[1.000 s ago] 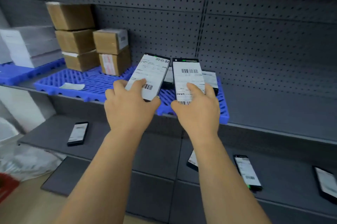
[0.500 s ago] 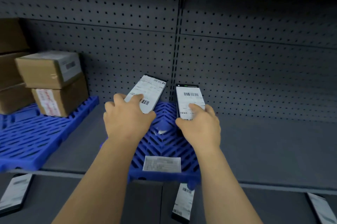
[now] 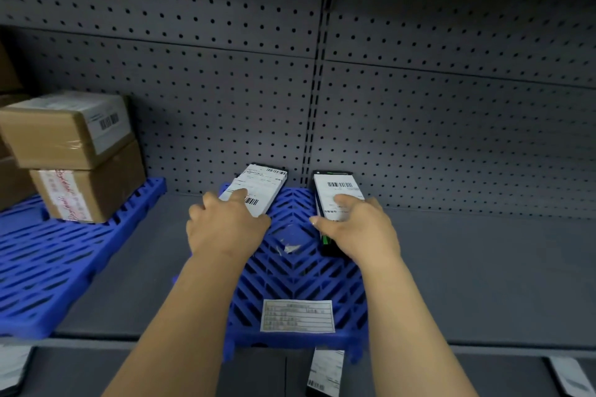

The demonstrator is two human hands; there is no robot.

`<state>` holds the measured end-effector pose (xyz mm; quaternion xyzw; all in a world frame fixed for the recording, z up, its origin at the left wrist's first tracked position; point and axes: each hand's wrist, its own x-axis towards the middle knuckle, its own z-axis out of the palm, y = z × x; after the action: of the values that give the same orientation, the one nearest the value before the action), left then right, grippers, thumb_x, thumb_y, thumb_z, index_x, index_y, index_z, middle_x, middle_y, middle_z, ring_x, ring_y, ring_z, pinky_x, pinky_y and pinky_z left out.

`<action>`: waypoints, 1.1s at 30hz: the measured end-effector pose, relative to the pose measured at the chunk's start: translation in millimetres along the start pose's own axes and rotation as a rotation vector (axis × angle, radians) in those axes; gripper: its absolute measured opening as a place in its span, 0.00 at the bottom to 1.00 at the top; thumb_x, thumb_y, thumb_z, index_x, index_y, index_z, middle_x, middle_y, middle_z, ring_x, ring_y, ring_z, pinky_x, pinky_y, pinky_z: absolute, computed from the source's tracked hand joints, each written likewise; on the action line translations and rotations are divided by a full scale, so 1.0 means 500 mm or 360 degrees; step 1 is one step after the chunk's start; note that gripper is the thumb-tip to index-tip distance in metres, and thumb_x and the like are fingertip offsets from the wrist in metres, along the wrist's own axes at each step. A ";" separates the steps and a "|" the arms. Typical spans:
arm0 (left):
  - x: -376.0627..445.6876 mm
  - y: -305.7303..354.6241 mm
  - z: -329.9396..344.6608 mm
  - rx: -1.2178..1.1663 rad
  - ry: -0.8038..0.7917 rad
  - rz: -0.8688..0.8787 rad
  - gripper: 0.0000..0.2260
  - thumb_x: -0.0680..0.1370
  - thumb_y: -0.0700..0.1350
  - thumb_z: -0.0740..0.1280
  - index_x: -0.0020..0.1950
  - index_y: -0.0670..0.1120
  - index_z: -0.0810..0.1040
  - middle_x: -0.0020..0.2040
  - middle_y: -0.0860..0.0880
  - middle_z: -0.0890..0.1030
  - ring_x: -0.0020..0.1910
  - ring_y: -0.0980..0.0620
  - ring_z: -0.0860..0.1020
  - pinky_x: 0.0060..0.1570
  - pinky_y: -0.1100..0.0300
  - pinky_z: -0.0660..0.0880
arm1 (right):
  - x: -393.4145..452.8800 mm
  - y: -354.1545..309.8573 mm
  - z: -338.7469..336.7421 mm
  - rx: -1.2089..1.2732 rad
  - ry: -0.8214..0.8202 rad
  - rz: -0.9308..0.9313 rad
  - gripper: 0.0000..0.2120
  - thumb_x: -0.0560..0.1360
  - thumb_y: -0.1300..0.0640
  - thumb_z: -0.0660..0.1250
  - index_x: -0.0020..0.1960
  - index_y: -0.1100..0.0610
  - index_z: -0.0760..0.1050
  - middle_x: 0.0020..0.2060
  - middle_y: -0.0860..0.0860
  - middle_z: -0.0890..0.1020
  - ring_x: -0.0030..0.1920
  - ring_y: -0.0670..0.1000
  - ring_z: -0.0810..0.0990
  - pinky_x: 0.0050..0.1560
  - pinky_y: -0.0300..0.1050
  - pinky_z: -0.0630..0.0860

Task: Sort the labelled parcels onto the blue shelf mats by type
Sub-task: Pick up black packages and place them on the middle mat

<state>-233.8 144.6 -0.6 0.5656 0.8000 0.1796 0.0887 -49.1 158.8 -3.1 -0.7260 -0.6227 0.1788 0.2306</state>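
This looks like a stockroom or parcel-sorting store. Grey metal shelving (image 3: pixel 483 267) runs across the view, backed by a perforated pegboard panel (image 3: pixel 451 138) with a slotted upright. Blue plastic slatted mats (image 3: pixel 300 274) lie on the shelf, one carrying a printed paper label (image 3: pixel 297 316) at its front edge. Taped brown cardboard boxes (image 3: pixel 80 157) with barcode stickers are stacked on the mat to the left, and flat black parcels (image 3: pixel 335 196) with white shipping labels lie on the shelves.
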 end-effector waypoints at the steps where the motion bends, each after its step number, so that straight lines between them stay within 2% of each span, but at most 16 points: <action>1: 0.000 -0.001 0.000 0.0036 0.0003 0.0000 0.31 0.74 0.63 0.60 0.75 0.56 0.59 0.68 0.42 0.64 0.65 0.39 0.63 0.63 0.48 0.65 | -0.004 -0.001 0.002 -0.0012 0.0055 -0.0020 0.35 0.68 0.32 0.67 0.71 0.44 0.68 0.75 0.56 0.59 0.73 0.55 0.61 0.69 0.55 0.65; 3: -0.003 -0.003 0.000 0.0108 0.0048 0.0020 0.33 0.73 0.66 0.59 0.75 0.55 0.59 0.70 0.42 0.63 0.66 0.38 0.63 0.67 0.46 0.61 | -0.017 -0.007 0.004 0.0010 0.0223 -0.0078 0.31 0.70 0.33 0.66 0.69 0.45 0.70 0.75 0.55 0.60 0.75 0.53 0.58 0.71 0.55 0.61; 6: -0.014 -0.003 -0.008 0.0096 0.0172 0.0084 0.32 0.74 0.68 0.58 0.74 0.55 0.61 0.70 0.42 0.63 0.67 0.38 0.63 0.68 0.45 0.59 | -0.036 -0.022 0.008 0.0159 0.0461 -0.0137 0.23 0.75 0.40 0.64 0.67 0.48 0.74 0.73 0.50 0.65 0.71 0.51 0.65 0.70 0.54 0.64; 7: -0.021 -0.002 -0.013 0.0058 0.0219 0.0117 0.31 0.75 0.67 0.58 0.74 0.55 0.61 0.71 0.43 0.63 0.67 0.38 0.63 0.68 0.46 0.60 | -0.044 -0.027 0.008 0.0201 0.0520 -0.0153 0.21 0.76 0.43 0.63 0.67 0.49 0.74 0.72 0.49 0.67 0.68 0.51 0.68 0.68 0.52 0.67; 9: -0.037 -0.004 -0.024 -0.0041 0.0322 0.0190 0.27 0.76 0.63 0.58 0.73 0.54 0.64 0.71 0.45 0.64 0.67 0.40 0.63 0.65 0.49 0.62 | -0.063 -0.040 0.005 0.0256 0.0598 -0.0173 0.19 0.77 0.47 0.62 0.66 0.48 0.74 0.69 0.46 0.70 0.62 0.50 0.73 0.56 0.44 0.73; 10: -0.046 -0.006 -0.029 -0.0087 0.0373 0.0235 0.26 0.77 0.62 0.59 0.73 0.54 0.66 0.71 0.46 0.65 0.66 0.41 0.64 0.64 0.50 0.64 | -0.076 -0.048 0.003 0.0280 0.0621 -0.0183 0.18 0.77 0.48 0.62 0.66 0.48 0.74 0.67 0.44 0.71 0.58 0.50 0.75 0.50 0.42 0.73; 12: -0.067 -0.015 -0.039 -0.0188 0.0465 0.0337 0.23 0.78 0.59 0.60 0.71 0.54 0.68 0.68 0.48 0.69 0.64 0.43 0.66 0.61 0.52 0.65 | -0.104 -0.068 0.004 0.0323 0.0673 -0.0213 0.17 0.77 0.50 0.61 0.65 0.48 0.74 0.64 0.44 0.72 0.53 0.50 0.77 0.45 0.42 0.73; 14: -0.095 -0.027 -0.049 -0.0312 0.0517 0.0427 0.21 0.78 0.56 0.61 0.70 0.54 0.70 0.66 0.49 0.71 0.62 0.45 0.68 0.60 0.54 0.65 | -0.136 -0.090 0.009 0.0348 0.0719 -0.0222 0.17 0.77 0.51 0.61 0.65 0.48 0.74 0.61 0.45 0.73 0.51 0.50 0.77 0.45 0.44 0.75; 18: -0.157 -0.059 -0.058 -0.0388 0.0567 0.0565 0.18 0.78 0.54 0.62 0.67 0.54 0.73 0.62 0.51 0.74 0.58 0.47 0.70 0.57 0.54 0.67 | -0.211 -0.119 0.023 0.0343 0.0755 -0.0222 0.17 0.76 0.51 0.61 0.65 0.48 0.74 0.58 0.46 0.73 0.55 0.51 0.75 0.48 0.48 0.76; 26: -0.271 -0.117 -0.054 -0.0457 0.0447 0.0664 0.18 0.77 0.55 0.62 0.66 0.53 0.74 0.61 0.49 0.75 0.57 0.45 0.71 0.56 0.52 0.68 | -0.367 -0.119 0.036 0.0299 0.0800 -0.0187 0.16 0.76 0.52 0.63 0.63 0.49 0.75 0.58 0.48 0.74 0.55 0.52 0.76 0.49 0.50 0.76; 33: -0.385 -0.150 -0.068 -0.0489 0.0410 0.0732 0.18 0.78 0.53 0.62 0.67 0.54 0.73 0.61 0.49 0.74 0.58 0.46 0.71 0.56 0.54 0.67 | -0.491 -0.092 0.032 0.0285 0.0811 -0.0161 0.16 0.76 0.53 0.62 0.63 0.50 0.75 0.56 0.48 0.73 0.54 0.51 0.75 0.43 0.45 0.73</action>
<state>-244.6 -64.3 -10.4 0.6846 0.6189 0.3841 0.0281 -135.0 -76.2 2.7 -0.6922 -0.5617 0.0331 0.4519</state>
